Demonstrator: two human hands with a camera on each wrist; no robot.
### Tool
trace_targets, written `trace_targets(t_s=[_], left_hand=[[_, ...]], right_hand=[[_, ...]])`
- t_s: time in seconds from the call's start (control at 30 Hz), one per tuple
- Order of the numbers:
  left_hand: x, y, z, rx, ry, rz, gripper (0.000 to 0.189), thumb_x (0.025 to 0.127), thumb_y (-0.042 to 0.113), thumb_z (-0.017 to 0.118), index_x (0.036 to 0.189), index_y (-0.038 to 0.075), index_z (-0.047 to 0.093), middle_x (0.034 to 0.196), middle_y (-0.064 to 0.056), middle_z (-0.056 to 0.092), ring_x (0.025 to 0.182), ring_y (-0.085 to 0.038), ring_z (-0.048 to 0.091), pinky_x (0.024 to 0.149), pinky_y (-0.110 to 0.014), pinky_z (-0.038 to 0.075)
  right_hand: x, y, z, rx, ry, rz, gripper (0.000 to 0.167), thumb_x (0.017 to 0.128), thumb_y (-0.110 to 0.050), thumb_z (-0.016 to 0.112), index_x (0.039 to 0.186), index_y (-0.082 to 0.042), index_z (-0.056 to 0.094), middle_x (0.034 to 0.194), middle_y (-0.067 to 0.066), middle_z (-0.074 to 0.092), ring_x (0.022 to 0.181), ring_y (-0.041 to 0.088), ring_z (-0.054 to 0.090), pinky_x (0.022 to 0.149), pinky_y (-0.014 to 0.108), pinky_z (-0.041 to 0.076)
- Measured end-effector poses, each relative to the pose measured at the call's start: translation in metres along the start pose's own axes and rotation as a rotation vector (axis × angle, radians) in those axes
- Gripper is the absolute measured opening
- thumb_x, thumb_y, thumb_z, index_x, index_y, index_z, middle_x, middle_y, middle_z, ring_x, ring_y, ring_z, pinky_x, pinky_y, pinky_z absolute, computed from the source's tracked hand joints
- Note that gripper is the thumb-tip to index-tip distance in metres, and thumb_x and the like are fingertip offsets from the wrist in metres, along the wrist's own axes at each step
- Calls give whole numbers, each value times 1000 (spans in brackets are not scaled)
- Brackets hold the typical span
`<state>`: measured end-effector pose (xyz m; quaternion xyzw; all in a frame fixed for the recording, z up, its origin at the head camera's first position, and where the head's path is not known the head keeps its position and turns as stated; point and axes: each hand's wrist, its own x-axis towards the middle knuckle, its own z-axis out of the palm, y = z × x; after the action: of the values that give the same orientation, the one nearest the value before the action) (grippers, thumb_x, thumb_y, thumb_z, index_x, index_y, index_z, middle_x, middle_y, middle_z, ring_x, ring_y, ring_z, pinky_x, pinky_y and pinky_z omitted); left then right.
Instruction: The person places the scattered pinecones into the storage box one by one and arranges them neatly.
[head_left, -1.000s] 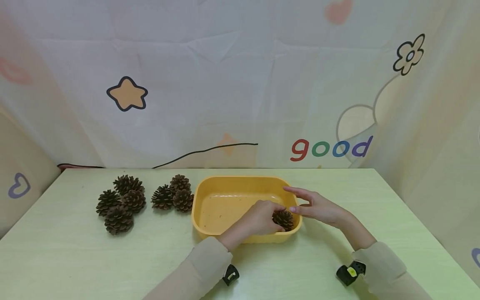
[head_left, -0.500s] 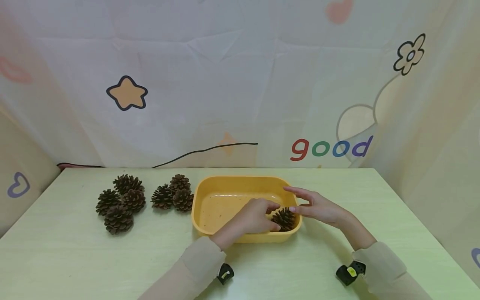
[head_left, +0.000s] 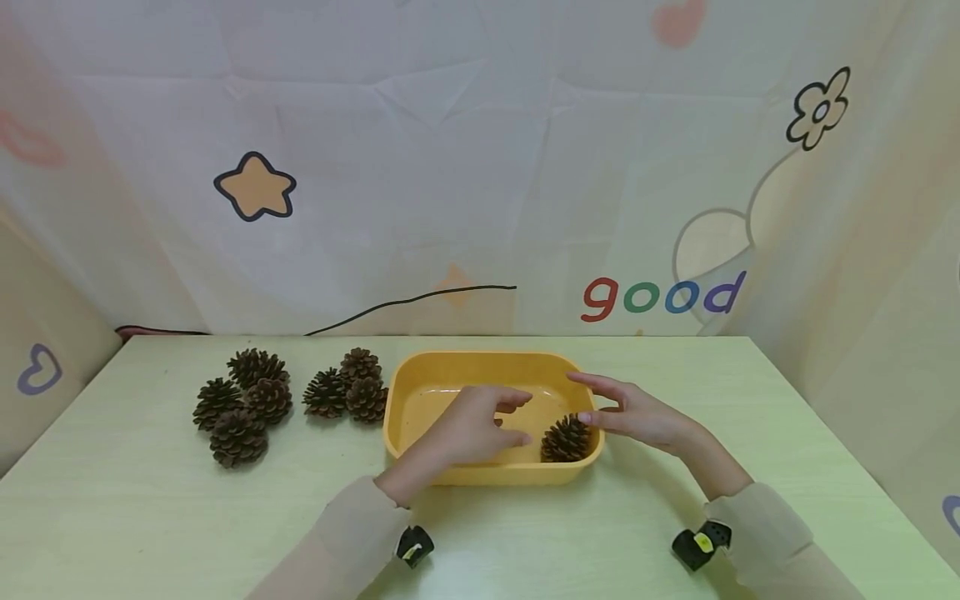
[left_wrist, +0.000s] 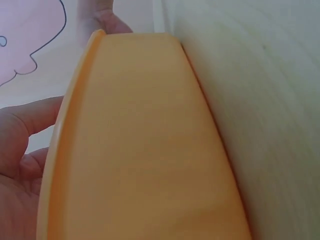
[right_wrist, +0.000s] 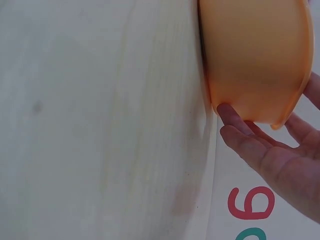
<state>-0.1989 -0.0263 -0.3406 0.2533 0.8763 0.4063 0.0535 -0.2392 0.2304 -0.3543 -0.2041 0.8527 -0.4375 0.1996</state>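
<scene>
In the head view a yellow plastic tub (head_left: 480, 477) stands on the table, with one pine cone (head_left: 566, 439) lying in its front right corner. My left hand (head_left: 472, 425) is over the inside of the tub, thumb and fingers spread apart, with nothing between them. A gap separates it from the pine cone. My right hand (head_left: 645, 417) holds the tub's right end, thumb over the rim. The right wrist view shows its fingers (right_wrist: 250, 150) along the outside of the tub wall (right_wrist: 255, 55). From the left wrist, the tub's front wall (left_wrist: 130, 135) hides part of the left hand.
Left of the tub a cluster of three pine cones (head_left: 366, 400) sits close to its wall. Farther left lies another group of several pine cones (head_left: 238, 437). A printed cloth (head_left: 420, 167) hangs behind the table (head_left: 150, 517).
My left hand has let go of the pine cone and drawn back to the left, its fingers spreading. The pine cone stays in the tub's corner. My right hand has not moved.
</scene>
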Motion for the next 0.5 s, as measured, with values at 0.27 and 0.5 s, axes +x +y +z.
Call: trace_targets(t_s=[0.27,0.5], left_hand=[[-18,-10,-24,-106,92,-8,46,81,12,69,124,3,56,124,-9,56,113,-25,53,89,-33,47],[-32,-21,-48,-130,166,-11,45,80,10,70,122,3,57,123,-10,57,111,-27,55,89,-34,47]], right_hand=[[1,2,0,20,-18,-29,64,89,-28,59,143,-10,29,149,20,16,133,46,11,97,56,33],[1,4,-1,6,-18,-53,64,90,-28,58,143,-9,29,148,21,16,133,46,10,98,56,33]])
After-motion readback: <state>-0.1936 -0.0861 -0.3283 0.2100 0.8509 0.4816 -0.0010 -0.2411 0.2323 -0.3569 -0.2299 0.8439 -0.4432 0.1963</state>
